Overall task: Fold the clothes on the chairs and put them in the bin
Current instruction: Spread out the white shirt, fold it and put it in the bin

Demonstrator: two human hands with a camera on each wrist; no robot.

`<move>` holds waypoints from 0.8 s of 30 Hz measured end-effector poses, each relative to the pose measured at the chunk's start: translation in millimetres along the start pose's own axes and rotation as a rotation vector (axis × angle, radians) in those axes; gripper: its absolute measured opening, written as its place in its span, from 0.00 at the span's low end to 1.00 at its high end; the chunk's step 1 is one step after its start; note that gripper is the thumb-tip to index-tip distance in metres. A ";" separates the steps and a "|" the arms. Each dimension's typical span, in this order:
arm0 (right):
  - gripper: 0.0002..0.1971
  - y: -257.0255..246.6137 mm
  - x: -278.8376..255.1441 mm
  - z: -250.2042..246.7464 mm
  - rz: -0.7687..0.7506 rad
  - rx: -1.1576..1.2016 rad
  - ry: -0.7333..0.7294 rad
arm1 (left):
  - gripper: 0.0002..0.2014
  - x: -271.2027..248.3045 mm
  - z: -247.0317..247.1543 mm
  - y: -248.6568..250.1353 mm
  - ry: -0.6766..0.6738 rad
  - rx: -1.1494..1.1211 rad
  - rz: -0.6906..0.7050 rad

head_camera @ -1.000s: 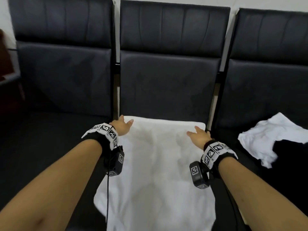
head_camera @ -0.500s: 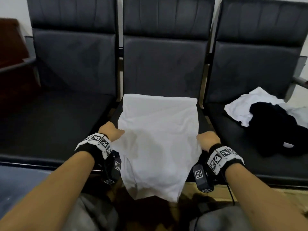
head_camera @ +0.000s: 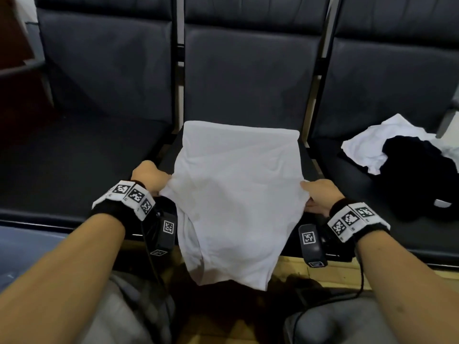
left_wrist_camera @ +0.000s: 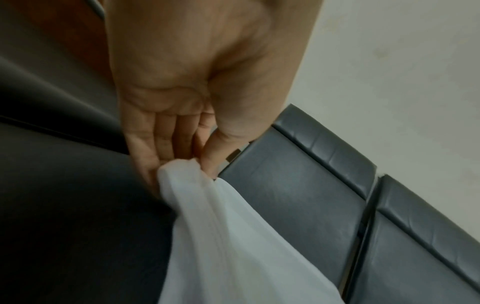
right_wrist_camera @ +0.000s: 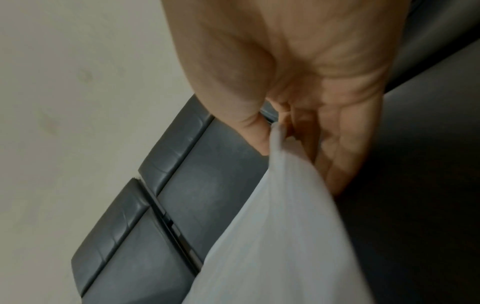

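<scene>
A white garment (head_camera: 236, 184) lies spread on the middle chair's seat (head_camera: 171, 155), its lower part hanging over the front edge. My left hand (head_camera: 151, 178) pinches the white garment (left_wrist_camera: 207, 205) at its left edge between thumb and fingers. On the opposite edge my right hand (head_camera: 316, 196) pinches the white garment (right_wrist_camera: 285, 205) the same way. Both edges are lifted a little off the seat. No bin is in view.
A crumpled white cloth (head_camera: 372, 145) and a black garment (head_camera: 419, 177) lie on the right chair (head_camera: 387, 90). The left chair (head_camera: 74, 155) holds nothing. A dark wooden piece (head_camera: 15, 45) stands at far left. My knees (head_camera: 124, 314) are below the seat edge.
Both hands slid from the garment's far corners back to its sides near the seat's front and pinched the edges. The head view has tilted down and pulled back.
</scene>
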State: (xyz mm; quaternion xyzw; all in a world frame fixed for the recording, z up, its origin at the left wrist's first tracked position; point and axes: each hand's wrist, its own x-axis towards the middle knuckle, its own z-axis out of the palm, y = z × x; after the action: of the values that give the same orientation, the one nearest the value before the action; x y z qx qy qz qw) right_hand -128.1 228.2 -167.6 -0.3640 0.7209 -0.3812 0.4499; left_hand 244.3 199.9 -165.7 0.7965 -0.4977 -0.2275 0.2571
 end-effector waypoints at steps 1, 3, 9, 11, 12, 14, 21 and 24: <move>0.06 1.7 1.4 -3.6 0.002 -0.001 -0.013 | 0.17 2.6 -2.3 -3.7 -0.024 -0.052 -0.004; 0.08 7.0 8.5 -10.3 -0.036 -0.116 0.016 | 0.17 5.0 -5.8 -10.4 -0.051 -0.139 -0.028; 0.18 16.2 20.5 -19.8 0.031 -0.281 0.184 | 0.08 6.7 -9.7 -21.6 -0.063 -0.019 -0.105; 0.19 16.7 19.8 -18.1 0.066 -0.421 0.201 | 0.04 4.4 -11.1 -21.2 0.008 0.058 -0.159; 0.19 15.6 18.4 -16.7 0.084 -0.483 0.228 | 0.03 3.4 -12.0 -21.8 0.027 0.104 -0.144; 0.17 13.1 12.5 -13.7 0.093 -0.572 0.287 | 0.06 2.4 -12.1 -26.2 0.051 0.214 -0.069; 0.21 11.8 12.6 -8.5 0.110 -0.264 0.274 | 0.18 -2.4 -13.9 -26.1 -0.005 0.247 -0.010; 0.21 14.0 21.2 -13.2 0.156 0.095 0.230 | 0.28 0.0 -14.8 -24.7 -0.056 0.144 -0.018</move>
State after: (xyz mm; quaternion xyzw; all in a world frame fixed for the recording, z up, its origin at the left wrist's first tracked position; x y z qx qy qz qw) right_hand -149.8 218.9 -183.7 -0.2394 0.7750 -0.4178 0.4093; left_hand 270.1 211.8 -170.2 0.8106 -0.5128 -0.2157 0.1828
